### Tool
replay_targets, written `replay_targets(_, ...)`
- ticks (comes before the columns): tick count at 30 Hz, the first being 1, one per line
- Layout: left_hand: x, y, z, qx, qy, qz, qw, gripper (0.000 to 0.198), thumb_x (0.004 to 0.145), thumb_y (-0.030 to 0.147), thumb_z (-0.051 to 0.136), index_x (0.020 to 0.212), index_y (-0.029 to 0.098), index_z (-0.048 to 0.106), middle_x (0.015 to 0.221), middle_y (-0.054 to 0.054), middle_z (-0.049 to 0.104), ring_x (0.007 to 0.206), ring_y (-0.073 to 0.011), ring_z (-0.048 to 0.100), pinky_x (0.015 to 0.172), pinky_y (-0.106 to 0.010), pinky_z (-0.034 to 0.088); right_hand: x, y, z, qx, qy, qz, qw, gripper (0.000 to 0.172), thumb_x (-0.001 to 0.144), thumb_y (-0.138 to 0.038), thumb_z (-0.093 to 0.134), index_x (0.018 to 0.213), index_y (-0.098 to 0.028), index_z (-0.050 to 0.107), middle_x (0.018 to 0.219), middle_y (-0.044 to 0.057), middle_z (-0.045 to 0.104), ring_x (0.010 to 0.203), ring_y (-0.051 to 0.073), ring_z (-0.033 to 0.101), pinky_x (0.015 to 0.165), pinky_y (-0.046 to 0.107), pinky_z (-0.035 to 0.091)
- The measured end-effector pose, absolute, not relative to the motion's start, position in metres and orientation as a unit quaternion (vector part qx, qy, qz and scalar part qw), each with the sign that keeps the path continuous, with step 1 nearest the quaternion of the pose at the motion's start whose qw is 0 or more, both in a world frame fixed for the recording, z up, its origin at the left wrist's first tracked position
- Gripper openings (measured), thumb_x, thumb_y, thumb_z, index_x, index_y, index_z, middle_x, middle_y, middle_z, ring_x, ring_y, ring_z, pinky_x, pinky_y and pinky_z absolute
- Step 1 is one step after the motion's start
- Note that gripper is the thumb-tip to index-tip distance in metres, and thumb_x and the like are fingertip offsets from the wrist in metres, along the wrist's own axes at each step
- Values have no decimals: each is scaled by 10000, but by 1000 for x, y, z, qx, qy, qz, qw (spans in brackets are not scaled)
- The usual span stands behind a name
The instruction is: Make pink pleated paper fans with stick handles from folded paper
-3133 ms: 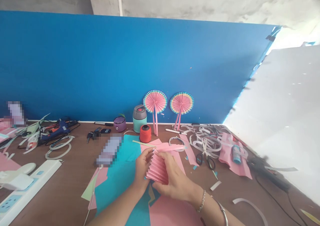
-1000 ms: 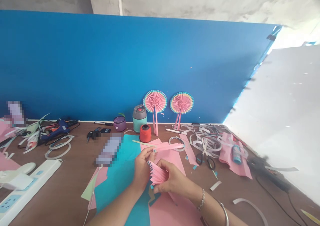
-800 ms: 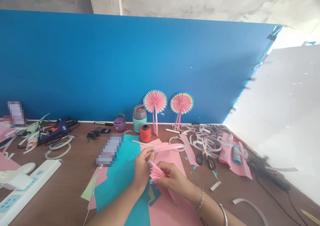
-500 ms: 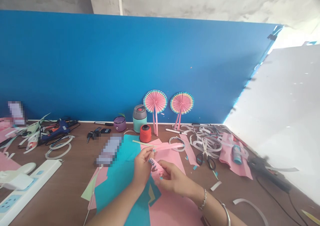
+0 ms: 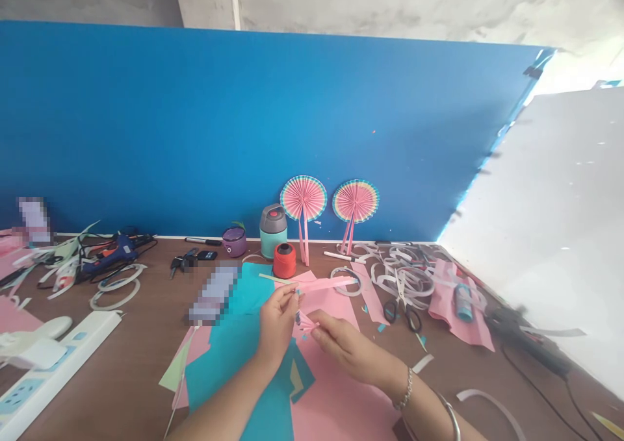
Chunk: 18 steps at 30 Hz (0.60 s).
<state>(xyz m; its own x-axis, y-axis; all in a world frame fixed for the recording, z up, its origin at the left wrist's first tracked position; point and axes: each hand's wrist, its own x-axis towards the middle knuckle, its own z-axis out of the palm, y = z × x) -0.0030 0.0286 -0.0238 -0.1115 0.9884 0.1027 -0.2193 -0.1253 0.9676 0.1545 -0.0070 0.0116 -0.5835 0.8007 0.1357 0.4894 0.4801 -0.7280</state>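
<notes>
Pleated pink paper (image 5: 306, 323) with a blue-striped edge is between my hands above the table. My right hand (image 5: 341, 343) pinches its gathered end, with the folds fanning out toward the left. My left hand (image 5: 279, 317) closes its fingertips at the far end of the same paper, where a long folded pink strip (image 5: 326, 285) runs off to the right. Whether strip and pleats are one piece is partly hidden by my fingers. Under my hands lie a pink sheet (image 5: 341, 395) and a blue sheet (image 5: 229, 369).
Two round paper fans (image 5: 303, 198) lean on the blue partition (image 5: 195, 129). A red thread spool (image 5: 284, 261) and a teal flask (image 5: 273, 233) stand before it. Scissors (image 5: 402, 304) and curled white strips (image 5: 404, 278) lie right; a power strip (image 5: 53, 369) and glue gun (image 5: 114, 252) left.
My right hand has turned and shifted its hold to the near end of the pleats, which now spread out like a small fan. The left hand stays nearly in place.
</notes>
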Motion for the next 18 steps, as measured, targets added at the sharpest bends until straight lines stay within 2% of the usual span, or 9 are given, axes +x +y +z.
replay_targets(4, -3, 28, -24, 463, 434, 599, 489, 301, 742, 354, 638, 965, 154, 627, 947, -113, 722, 928, -251, 674, 844, -368, 505, 156, 0, 2, -377, -866, 172, 279, 241, 927, -143, 306, 927, -201, 540, 895, 60, 609, 820, 189, 526, 724, 321, 418)
replay_targets(7, -3, 27, -26, 475, 436, 594, 481, 301, 757, 355, 624, 980, 153, 624, 956, -115, 720, 936, -250, 672, 845, -365, 510, 158, 4, 0, -394, -870, 105, 278, 272, 907, -99, 302, 1011, -192, 536, 864, 69, 634, 754, 195, 536, 665, 317, 404)
replay_targets(11, -3, 25, -25, 497, 436, 588, 466, 295, 765, 348, 613, 988, 154, 625, 983, -121, 714, 941, -253, 669, 831, -361, 520, 158, 3, 4, -413, -862, 84, 283, 237, 938, -157, 335, 1091, -227, 502, 921, 46, 661, 734, 189, 549, 664, 313, 381)
replay_targets(15, -1, 21, -21, 526, 445, 575, 442, 259, 792, 315, 572, 990, 157, 627, 966, -113, 720, 937, -237, 670, 808, -340, 530, 158, 4, 5, -399, -859, 78, 312, 202, 941, -149, 351, 969, -223, 537, 855, 24, 662, 702, 165, 550, 682, 308, 363)
replay_targets(18, 0, 18, -21, 550, 448, 564, 422, 242, 812, 282, 538, 1005, 165, 623, 969, -99, 721, 931, -219, 671, 792, -315, 535, 160, 7, 2, -396, -852, 68, 337, 208, 928, -123, 361, 907, -211, 548, 840, 34, 643, 765, 176, 557, 689, 307, 359)
